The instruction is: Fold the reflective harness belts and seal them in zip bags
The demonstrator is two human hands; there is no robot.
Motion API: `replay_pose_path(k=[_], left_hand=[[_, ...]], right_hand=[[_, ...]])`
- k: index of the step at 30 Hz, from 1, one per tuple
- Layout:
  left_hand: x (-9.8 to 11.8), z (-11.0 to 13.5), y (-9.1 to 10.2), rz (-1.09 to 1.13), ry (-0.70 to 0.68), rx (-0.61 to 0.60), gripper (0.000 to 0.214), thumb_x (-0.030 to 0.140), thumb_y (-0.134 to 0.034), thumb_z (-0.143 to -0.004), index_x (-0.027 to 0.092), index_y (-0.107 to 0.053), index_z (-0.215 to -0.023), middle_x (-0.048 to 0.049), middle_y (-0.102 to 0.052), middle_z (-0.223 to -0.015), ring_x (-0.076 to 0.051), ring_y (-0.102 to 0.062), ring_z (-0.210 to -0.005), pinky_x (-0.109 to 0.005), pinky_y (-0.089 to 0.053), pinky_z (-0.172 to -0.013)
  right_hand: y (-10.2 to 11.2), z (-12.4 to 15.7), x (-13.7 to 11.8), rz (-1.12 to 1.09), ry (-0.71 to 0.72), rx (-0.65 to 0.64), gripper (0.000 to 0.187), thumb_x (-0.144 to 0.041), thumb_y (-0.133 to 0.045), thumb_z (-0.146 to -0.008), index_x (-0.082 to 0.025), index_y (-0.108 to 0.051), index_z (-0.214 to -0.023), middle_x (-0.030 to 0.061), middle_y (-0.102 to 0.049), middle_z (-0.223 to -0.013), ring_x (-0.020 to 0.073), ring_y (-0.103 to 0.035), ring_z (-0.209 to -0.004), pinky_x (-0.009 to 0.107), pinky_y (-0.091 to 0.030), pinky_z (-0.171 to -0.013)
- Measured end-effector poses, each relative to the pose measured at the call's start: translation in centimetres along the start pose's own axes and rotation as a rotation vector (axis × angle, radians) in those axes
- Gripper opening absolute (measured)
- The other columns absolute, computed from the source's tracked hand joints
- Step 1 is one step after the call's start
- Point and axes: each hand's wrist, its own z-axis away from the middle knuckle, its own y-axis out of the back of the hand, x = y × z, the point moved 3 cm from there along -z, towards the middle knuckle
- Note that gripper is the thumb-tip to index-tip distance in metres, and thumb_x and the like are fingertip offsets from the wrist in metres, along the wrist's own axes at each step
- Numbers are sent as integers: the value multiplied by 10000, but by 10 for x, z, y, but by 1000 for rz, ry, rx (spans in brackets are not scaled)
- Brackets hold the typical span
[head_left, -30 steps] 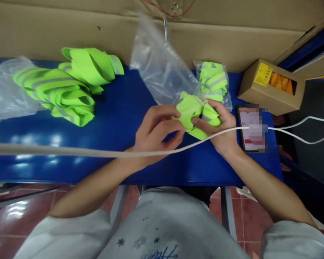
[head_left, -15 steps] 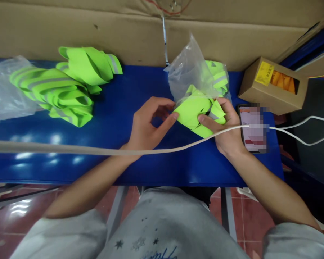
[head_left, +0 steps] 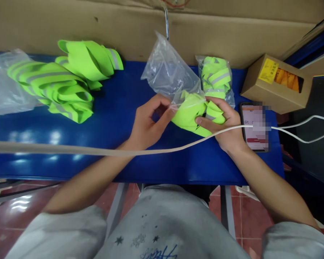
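Note:
A bundle of neon yellow-green reflective fabric [head_left: 189, 117] is gripped in my right hand [head_left: 225, 124], thumb on top and fingers behind it. The far part of this bundle lies inside the mouth of a clear plastic bag [head_left: 167, 72], which stretches away toward the back. My left hand [head_left: 152, 122] pinches the bag's edge at the bundle's left side, thumb against fingers. Just beyond my right hand lies another clear bag filled with folded neon strips [head_left: 217, 75]. At left on the table is a loose heap of neon reflective strips [head_left: 62, 84].
Clear plastic bags [head_left: 10, 84] lie at the far left of the blue table [head_left: 105, 126]. A cardboard box [head_left: 282, 90] with orange contents and a phone [head_left: 253, 126] are on the right. A white cable [head_left: 118, 153] crosses in front, over my arms. Cardboard [head_left: 70, 21] lines the back.
The clear bag has swung left and now covers more of the bundle's far side. My left fingers have closed on its edge. The filled bag behind shows more fully.

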Motion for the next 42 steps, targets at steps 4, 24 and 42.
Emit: replay_pose_path(k=[4,24,42], left_hand=[[-1,4,-2,-430,-185,-12,149,299,-638,-1014,201,-603,-907,-9,-655,-797,-147,-614,-706,-285,-461,-678],[45,18,-5,-619,-417,49,276,449,-735,-957,215,-591,-972,-47,-670,-853,-210,-661,-768,-335,-429,-641],[48,32,-27,-476,-610,-56,204,173,-683,-985,157,-610,-1175,-65,-756,-978,-170,-737,-850,-268,-571,-717]], right_hand=[[-1,1,10,-10,-42,68,499,-440,-902,-773,-348,-731,-1233,-3,-764,-1243,258,-736,-1129,443,-638,-1000],[-17,17,-14,234,202,63,373,-356,-817,-862,-296,-673,-1201,30,-738,-1164,244,-709,-1094,398,-595,-996],[-25,21,-16,261,226,69,296,-198,-699,-749,-254,-541,-993,2,-616,-936,185,-588,-824,339,-502,-714]])
